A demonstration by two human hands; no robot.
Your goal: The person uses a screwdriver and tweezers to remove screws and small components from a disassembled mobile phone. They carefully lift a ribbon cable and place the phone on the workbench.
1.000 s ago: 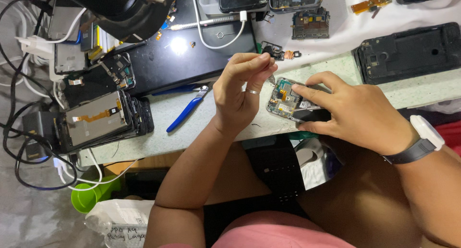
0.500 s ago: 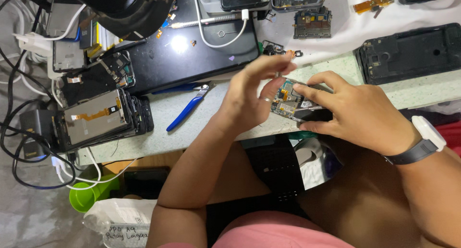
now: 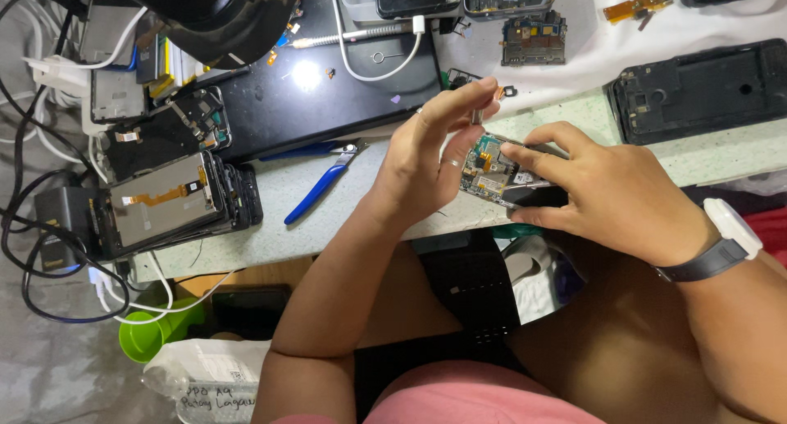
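My right hand (image 3: 607,194), with a dark watch on its wrist, grips an opened phone (image 3: 489,175) at the table's front edge. The phone's circuit board with gold and silver parts faces up. My left hand (image 3: 418,161) is raised just left of and above the phone. Its thumb and fingertips pinch a small grey tool (image 3: 476,115) over the phone's top end. A ring sits on one left finger. Part of the phone is hidden under my right fingers.
Blue-handled pliers (image 3: 324,186) lie left of my hands. A stack of phone screens (image 3: 164,202) and tangled cables fill the left side. A black mat (image 3: 328,96), a loose circuit board (image 3: 533,38) and a black phone frame (image 3: 705,88) lie farther back. A green cup (image 3: 152,334) stands below the table.
My left fingers have lifted off the phone's board and now pinch the small tool higher up. My right hand keeps the phone nearly still.
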